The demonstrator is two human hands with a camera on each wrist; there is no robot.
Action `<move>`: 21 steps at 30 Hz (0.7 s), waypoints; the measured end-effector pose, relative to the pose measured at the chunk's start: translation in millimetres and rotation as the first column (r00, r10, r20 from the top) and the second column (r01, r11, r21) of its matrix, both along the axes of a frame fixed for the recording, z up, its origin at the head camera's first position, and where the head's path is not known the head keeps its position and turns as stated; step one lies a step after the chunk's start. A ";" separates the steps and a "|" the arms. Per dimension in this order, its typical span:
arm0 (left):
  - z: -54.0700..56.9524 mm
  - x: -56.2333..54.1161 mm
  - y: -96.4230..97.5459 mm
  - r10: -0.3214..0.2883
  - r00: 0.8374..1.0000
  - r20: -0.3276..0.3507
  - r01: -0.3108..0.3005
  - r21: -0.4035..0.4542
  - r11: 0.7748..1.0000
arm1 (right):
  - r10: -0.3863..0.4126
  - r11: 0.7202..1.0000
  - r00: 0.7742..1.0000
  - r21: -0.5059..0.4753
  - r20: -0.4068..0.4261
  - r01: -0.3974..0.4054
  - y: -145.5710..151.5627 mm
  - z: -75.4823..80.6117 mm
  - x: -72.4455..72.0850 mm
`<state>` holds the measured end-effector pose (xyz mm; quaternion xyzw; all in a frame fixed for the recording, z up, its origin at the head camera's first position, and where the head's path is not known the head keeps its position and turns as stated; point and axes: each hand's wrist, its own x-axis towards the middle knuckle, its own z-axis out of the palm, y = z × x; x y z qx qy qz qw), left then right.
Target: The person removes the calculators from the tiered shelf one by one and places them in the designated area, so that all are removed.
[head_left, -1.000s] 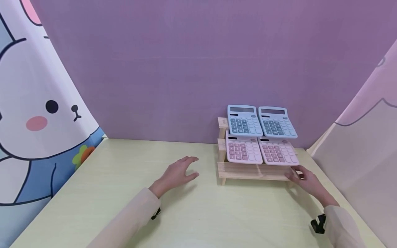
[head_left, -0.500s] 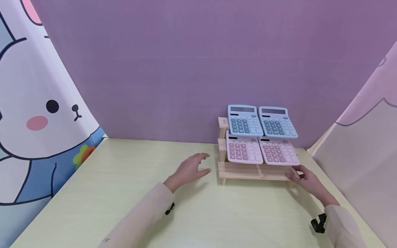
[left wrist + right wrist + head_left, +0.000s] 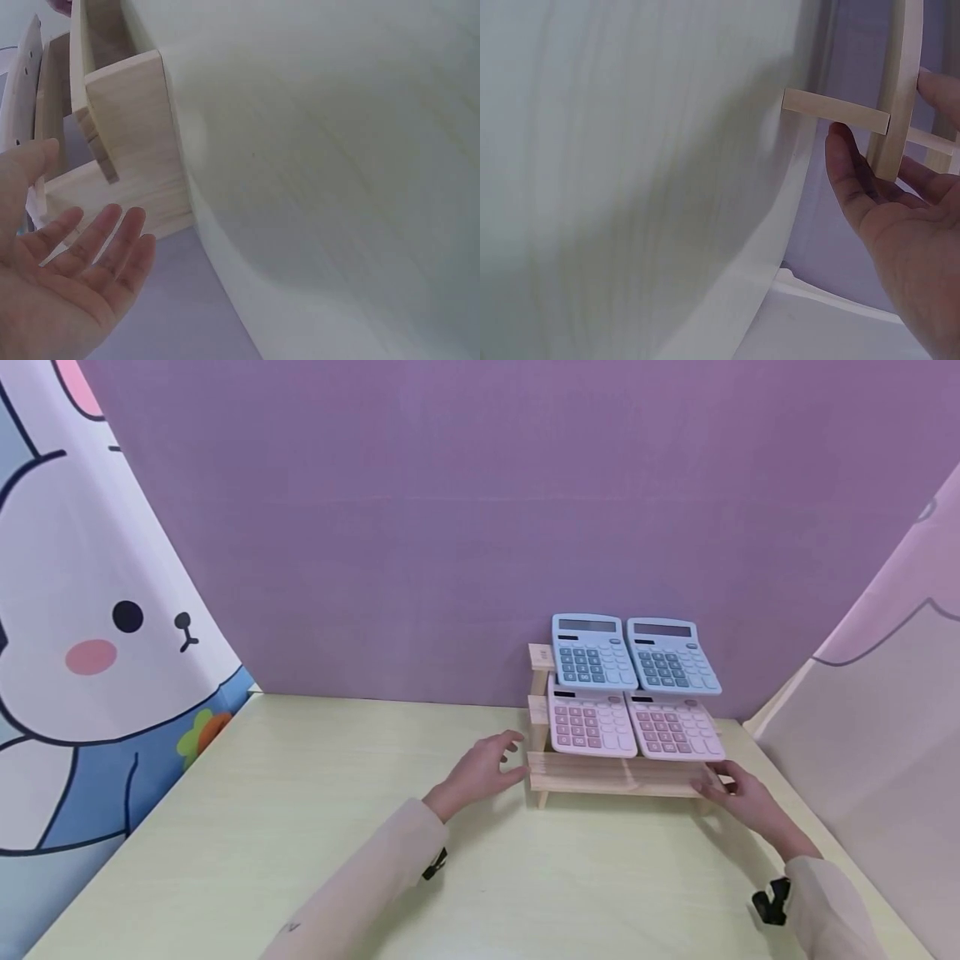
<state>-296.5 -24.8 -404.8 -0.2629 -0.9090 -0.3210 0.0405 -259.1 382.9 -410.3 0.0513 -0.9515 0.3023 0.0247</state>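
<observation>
Four calculators, seen from my remote seat through the head view, lie face up and slanted toward the viewer on a three-tiered wooden stand (image 3: 585,774) at the right rear of the worktop (image 3: 247,827): two blue calculators (image 3: 595,652) side by side on the top tier, and two pink calculators (image 3: 592,718) side by side on the tier below, their upper edges partly covered by the blue pair. I note the right hand (image 3: 742,797) at the right end of the lowest shelf; the right wrist view shows me its fingers (image 3: 844,165) curled about the end of a wooden board, gripping it, with one leg of the stand beside them. The left hand (image 3: 480,768) is just beside the left end of the stand, its fingers extended, slightly parted and holding nothing; whether any fingertip touches the wood I cannot tell. Both forearms wear light sleeves (image 3: 360,885), with a black device (image 3: 771,902) at the right wrist and a smaller dark part visible at the left. Behind the stand I see a purple backdrop (image 3: 375,527); at the left is a cloth printed with a cartoon animal (image 3: 75,568).
</observation>
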 end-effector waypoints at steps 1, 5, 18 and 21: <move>-0.5 0.1 1.5 0.002 1.000 0.009 -0.002 0.000 1.000 | 0.000 1.000 1.000 -0.001 0.002 0.000 0.3 -0.4 -0.3; -2.1 1.7 6.6 0.014 0.998 0.068 -0.014 -0.004 1.000 | -0.003 1.000 1.000 -0.004 0.009 0.003 1.0 -1.8 -1.2; -10.7 1.3 15.7 -0.042 0.984 0.173 0.028 0.082 0.996 | 0.003 1.000 1.000 -0.017 0.021 -0.003 -0.7 0.4 0.1; -12.6 0.1 17.4 -0.059 0.979 0.193 0.035 0.123 0.992 | 0.009 1.000 1.000 -0.023 0.023 -0.008 -0.7 1.1 0.5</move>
